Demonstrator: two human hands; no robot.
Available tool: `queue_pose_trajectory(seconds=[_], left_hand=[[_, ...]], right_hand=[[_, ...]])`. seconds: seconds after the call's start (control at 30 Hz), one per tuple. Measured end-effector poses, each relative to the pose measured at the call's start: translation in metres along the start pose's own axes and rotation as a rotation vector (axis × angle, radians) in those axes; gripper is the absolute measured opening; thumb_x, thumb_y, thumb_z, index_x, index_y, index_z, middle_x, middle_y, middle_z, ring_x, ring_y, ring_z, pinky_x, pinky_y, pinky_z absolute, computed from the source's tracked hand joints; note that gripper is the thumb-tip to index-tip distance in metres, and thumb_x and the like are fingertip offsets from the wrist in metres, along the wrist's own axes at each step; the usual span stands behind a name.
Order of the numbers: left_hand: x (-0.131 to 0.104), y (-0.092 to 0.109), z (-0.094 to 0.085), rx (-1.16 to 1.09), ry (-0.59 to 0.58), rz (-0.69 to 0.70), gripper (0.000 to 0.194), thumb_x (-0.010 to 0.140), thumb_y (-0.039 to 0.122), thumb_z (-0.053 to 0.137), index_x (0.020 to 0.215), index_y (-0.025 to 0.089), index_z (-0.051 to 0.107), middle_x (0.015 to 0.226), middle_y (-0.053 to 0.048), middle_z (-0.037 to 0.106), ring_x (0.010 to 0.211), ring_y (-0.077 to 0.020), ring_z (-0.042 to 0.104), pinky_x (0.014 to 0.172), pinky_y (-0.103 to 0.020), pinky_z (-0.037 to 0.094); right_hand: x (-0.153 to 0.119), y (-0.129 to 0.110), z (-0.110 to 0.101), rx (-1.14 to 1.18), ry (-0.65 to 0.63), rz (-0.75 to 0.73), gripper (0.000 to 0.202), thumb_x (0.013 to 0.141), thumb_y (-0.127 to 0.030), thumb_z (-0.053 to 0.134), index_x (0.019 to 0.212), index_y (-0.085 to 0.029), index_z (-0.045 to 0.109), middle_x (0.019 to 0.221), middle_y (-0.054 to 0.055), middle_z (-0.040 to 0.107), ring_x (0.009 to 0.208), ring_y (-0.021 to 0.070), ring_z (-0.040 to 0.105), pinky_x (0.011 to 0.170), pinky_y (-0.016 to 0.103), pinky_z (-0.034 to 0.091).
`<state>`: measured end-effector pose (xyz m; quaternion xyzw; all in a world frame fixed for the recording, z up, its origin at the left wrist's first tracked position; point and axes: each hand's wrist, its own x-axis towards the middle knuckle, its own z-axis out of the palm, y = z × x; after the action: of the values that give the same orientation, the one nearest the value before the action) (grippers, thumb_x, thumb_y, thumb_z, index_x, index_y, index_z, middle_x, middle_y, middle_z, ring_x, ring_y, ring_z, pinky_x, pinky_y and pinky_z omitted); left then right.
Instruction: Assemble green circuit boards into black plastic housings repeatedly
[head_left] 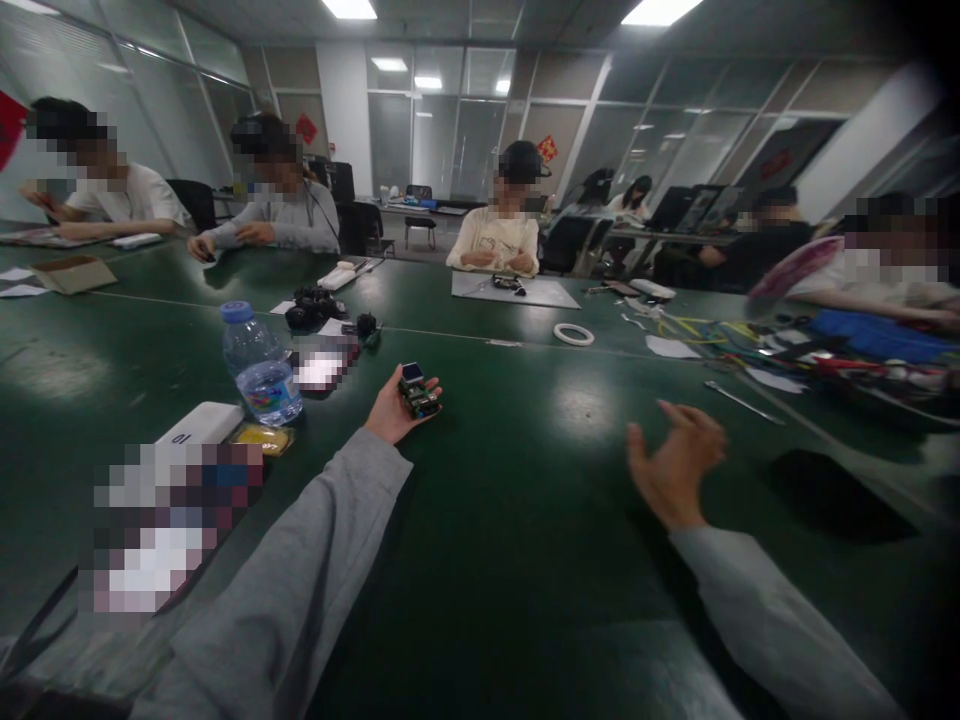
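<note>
My left hand (389, 406) is closed around a small circuit board with a little dark screen (416, 395), held just above the green table (517, 560). The board's screen end points up, and its lower edge rests along my fingers. Well to the right, my right hand (679, 462) hovers over the table, slightly blurred, thumb and fingers apart. Nothing shows in it. A black flat piece (832, 495) lies on the table to the right of that hand.
On the left stand a water bottle (259, 370) and a white box (199, 430), beside a yellow packet (262, 440). A white tape roll (573, 334), a metal tool (742, 402) and tangled cables (712, 335) lie ahead and right. Several people sit around the table.
</note>
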<state>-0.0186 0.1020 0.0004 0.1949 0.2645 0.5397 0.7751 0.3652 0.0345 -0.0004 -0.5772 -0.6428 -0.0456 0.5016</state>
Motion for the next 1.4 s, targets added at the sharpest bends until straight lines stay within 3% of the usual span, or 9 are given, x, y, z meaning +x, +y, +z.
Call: queue_pose_trajectory(seconds=[0.1, 0.23, 0.4, 0.6, 0.77, 0.97, 1.1, 1.3, 1.4], left_hand=[[0.0, 0.001, 0.0, 0.011, -0.006, -0.011, 0.042, 0.081, 0.053, 0.053, 0.104, 0.018, 0.055, 0.117, -0.013, 0.061, 0.105, -0.0267, 0.06, 0.089, -0.048, 0.047], [-0.002, 0.001, 0.003, -0.006, -0.029, -0.029, 0.049, 0.084, 0.055, 0.046, 0.105, 0.013, 0.059, 0.104, -0.013, 0.066, 0.095, -0.0241, 0.063, 0.086, -0.04, 0.049], [-0.001, 0.002, 0.001, -0.054, -0.069, 0.006, 0.047, 0.086, 0.054, 0.043, 0.107, 0.016, 0.061, 0.088, -0.009, 0.068, 0.085, -0.0219, 0.065, 0.081, -0.037, 0.05], [-0.007, 0.001, 0.007, -0.057, -0.205, 0.007, 0.05, 0.087, 0.055, 0.039, 0.116, 0.019, 0.056, 0.099, -0.01, 0.067, 0.086, -0.0214, 0.065, 0.077, -0.036, 0.05], [-0.014, -0.001, 0.016, -0.035, -0.22, -0.011, 0.048, 0.088, 0.052, 0.041, 0.122, 0.019, 0.052, 0.105, -0.01, 0.066, 0.084, -0.0184, 0.064, 0.08, -0.035, 0.049], [-0.012, -0.003, 0.013, 0.019, -0.275, -0.064, 0.046, 0.089, 0.047, 0.04, 0.125, 0.02, 0.051, 0.115, -0.01, 0.062, 0.097, -0.021, 0.062, 0.087, -0.04, 0.048], [-0.009, -0.003, 0.01, 0.042, -0.237, -0.056, 0.044, 0.09, 0.046, 0.04, 0.124, 0.02, 0.052, 0.126, -0.012, 0.056, 0.11, -0.0239, 0.057, 0.09, -0.043, 0.046], [-0.003, 0.0, 0.001, 0.033, -0.106, 0.002, 0.045, 0.087, 0.046, 0.046, 0.125, 0.023, 0.049, 0.13, -0.012, 0.054, 0.115, -0.0242, 0.055, 0.092, -0.045, 0.046], [-0.001, 0.0, -0.003, 0.037, -0.078, 0.028, 0.045, 0.086, 0.047, 0.049, 0.125, 0.024, 0.049, 0.131, -0.011, 0.053, 0.117, -0.0238, 0.054, 0.092, -0.043, 0.047]], right_hand=[[-0.011, -0.08, 0.082, -0.056, -0.191, -0.251, 0.045, 0.091, -0.038, 0.043, 0.134, -0.024, 0.039, 0.137, 0.01, 0.032, 0.129, 0.0309, 0.027, 0.105, 0.057, 0.022], [-0.021, -0.167, 0.157, 0.094, -0.428, -0.495, 0.044, 0.094, -0.029, 0.039, 0.137, -0.025, 0.037, 0.143, 0.006, 0.03, 0.134, 0.0252, 0.024, 0.109, 0.047, 0.025], [-0.012, -0.174, 0.19, 0.284, -0.455, -0.383, 0.043, 0.096, -0.026, 0.031, 0.138, -0.024, 0.037, 0.144, 0.004, 0.03, 0.132, 0.0211, 0.031, 0.108, 0.042, 0.032], [-0.003, -0.146, 0.203, 0.545, -0.304, -0.038, 0.04, 0.096, -0.038, 0.035, 0.127, -0.017, 0.048, 0.125, 0.01, 0.048, 0.119, 0.0185, 0.045, 0.105, 0.037, 0.036], [-0.005, -0.141, 0.207, 0.485, -0.231, 0.069, 0.061, 0.073, -0.036, 0.068, 0.126, -0.015, 0.047, 0.119, 0.013, 0.046, 0.115, 0.023, 0.046, 0.102, 0.04, 0.038], [-0.004, -0.13, 0.209, 0.465, -0.166, 0.218, 0.049, 0.069, -0.033, 0.068, 0.112, -0.014, 0.053, 0.106, 0.01, 0.055, 0.101, 0.023, 0.053, 0.094, 0.041, 0.044], [0.002, -0.125, 0.209, 0.72, -0.206, 0.424, 0.054, 0.072, -0.044, 0.065, 0.116, -0.017, 0.048, 0.102, 0.008, 0.06, 0.086, 0.0199, 0.06, 0.08, 0.039, 0.052], [0.026, -0.097, 0.173, 1.138, -0.514, 0.694, 0.043, 0.084, -0.054, 0.05, 0.103, -0.016, 0.054, 0.091, 0.01, 0.065, 0.081, 0.0202, 0.064, 0.071, 0.035, 0.056], [0.041, -0.057, 0.128, 1.17, -0.457, 0.824, 0.038, 0.088, -0.05, 0.048, 0.098, -0.015, 0.058, 0.098, 0.014, 0.064, 0.089, 0.021, 0.064, 0.073, 0.035, 0.055]])
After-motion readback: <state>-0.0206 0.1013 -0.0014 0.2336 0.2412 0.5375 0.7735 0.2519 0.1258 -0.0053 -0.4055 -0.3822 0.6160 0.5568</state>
